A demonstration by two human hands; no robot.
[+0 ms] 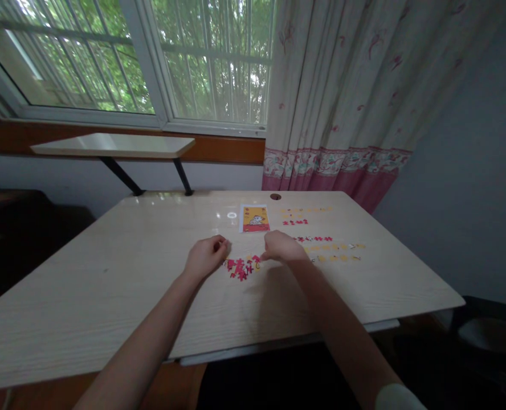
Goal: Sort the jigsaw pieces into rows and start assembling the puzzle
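Note:
A small heap of red and yellow jigsaw puzzle pieces (240,269) lies on the light wooden table between my hands. My left hand (207,255) rests at the heap's left side, its fingers curled in and thumb against them; whatever may be in them is too small to make out. On the other side, my right hand (282,246) reaches down with bent fingers, its tips at a red puzzle piece (256,259) on the heap's edge. Beyond the hands lies a picture card (255,219) showing a white animal on yellow and red.
Rows of sorted pieces lie to the right, including a red row (294,222) and yellow rows (336,247), partly behind my right hand. A raised shelf (116,145) on black supports stands at the back left. A curtain (338,114) hangs behind the table (107,296).

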